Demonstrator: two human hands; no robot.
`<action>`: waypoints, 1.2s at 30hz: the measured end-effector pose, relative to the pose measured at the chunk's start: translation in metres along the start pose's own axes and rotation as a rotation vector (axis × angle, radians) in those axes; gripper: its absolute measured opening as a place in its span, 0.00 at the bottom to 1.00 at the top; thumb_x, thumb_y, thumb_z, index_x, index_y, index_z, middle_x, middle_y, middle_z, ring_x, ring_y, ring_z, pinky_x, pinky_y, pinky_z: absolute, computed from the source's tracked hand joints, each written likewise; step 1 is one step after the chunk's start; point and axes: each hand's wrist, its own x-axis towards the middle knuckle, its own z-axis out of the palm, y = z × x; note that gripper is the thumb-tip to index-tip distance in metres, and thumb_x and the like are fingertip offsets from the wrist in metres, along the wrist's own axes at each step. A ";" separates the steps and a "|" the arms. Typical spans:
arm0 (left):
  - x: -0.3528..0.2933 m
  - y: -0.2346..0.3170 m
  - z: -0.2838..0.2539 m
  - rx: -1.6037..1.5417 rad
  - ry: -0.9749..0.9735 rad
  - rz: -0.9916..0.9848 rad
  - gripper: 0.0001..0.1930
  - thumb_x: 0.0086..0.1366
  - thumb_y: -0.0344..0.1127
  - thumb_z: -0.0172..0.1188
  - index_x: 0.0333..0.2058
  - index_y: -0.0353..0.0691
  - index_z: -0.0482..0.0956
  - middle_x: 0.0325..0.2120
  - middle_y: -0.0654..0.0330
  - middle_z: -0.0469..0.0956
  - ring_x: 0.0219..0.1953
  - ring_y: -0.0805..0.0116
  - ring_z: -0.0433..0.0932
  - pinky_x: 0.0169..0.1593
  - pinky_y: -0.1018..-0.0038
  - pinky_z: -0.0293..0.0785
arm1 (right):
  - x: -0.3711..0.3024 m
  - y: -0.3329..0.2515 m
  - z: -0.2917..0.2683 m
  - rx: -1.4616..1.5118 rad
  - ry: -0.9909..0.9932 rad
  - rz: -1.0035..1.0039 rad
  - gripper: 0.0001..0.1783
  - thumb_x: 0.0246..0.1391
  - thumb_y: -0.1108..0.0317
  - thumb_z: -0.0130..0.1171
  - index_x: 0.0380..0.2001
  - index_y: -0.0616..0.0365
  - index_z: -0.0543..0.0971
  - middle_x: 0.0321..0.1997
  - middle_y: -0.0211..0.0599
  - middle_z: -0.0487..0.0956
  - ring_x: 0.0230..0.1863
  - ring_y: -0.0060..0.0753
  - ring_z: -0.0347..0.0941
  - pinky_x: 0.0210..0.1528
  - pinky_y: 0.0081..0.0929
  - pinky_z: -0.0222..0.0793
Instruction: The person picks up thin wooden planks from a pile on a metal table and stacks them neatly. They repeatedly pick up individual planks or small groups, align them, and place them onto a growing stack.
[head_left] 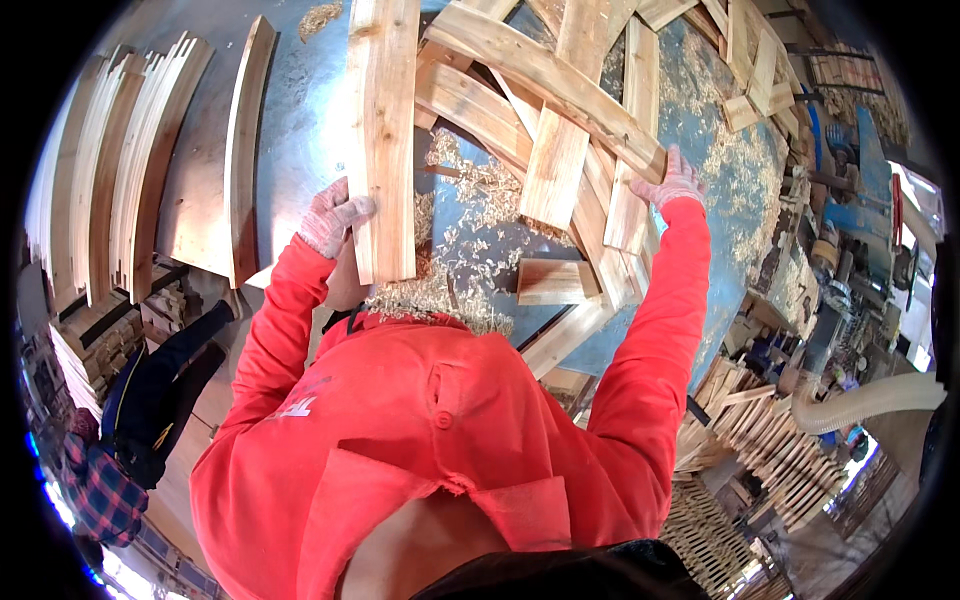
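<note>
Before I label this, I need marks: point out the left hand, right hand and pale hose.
Left hand (334,216), head view, back of the glove.
Right hand (673,183), head view, back of the glove.
Pale hose (868,403), head view, middle of its visible length.

Bright light, white glare on blue tabletop (312,105), bent fisheye edges, black corners

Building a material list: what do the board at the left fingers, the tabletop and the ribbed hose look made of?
Board at the left fingers: bare wood, apparently unvarnished; grain and knots show.
Tabletop: probably smooth metal sheet, from its blue-grey glare; a painted surface is possible.
Ribbed hose: likely flexible plastic, pale; ring-like ribs along its bend.
</note>
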 end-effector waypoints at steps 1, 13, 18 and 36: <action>0.007 -0.002 -0.004 0.000 0.045 0.005 0.23 0.58 0.28 0.58 0.54 0.32 0.71 0.43 0.61 0.78 0.42 0.72 0.76 0.48 0.78 0.71 | 0.004 -0.001 -0.003 -0.065 -0.002 0.048 0.72 0.28 0.27 0.66 0.71 0.45 0.42 0.73 0.47 0.49 0.74 0.48 0.40 0.71 0.56 0.29; 0.042 -0.044 -0.028 0.205 0.184 -0.052 0.19 0.59 0.26 0.58 0.50 0.33 0.74 0.38 0.61 0.80 0.38 0.74 0.75 0.47 0.76 0.73 | -0.092 -0.041 0.008 0.877 0.030 -0.166 0.60 0.34 0.57 0.77 0.66 0.63 0.52 0.57 0.49 0.71 0.58 0.43 0.68 0.60 0.32 0.63; 0.036 -0.036 -0.016 0.069 0.108 -0.084 0.21 0.62 0.28 0.55 0.55 0.33 0.71 0.41 0.61 0.78 0.40 0.75 0.74 0.47 0.77 0.72 | -0.010 -0.144 -0.053 1.170 0.067 -0.394 0.52 0.42 0.48 0.70 0.63 0.66 0.59 0.57 0.48 0.70 0.59 0.40 0.65 0.61 0.31 0.61; 0.038 0.032 -0.009 0.659 0.291 -0.001 0.21 0.61 0.38 0.54 0.51 0.36 0.73 0.36 0.46 0.80 0.37 0.56 0.80 0.44 0.66 0.75 | -0.053 -0.170 0.002 0.411 0.499 -0.027 0.56 0.41 0.37 0.63 0.66 0.58 0.54 0.67 0.61 0.58 0.67 0.60 0.54 0.67 0.48 0.50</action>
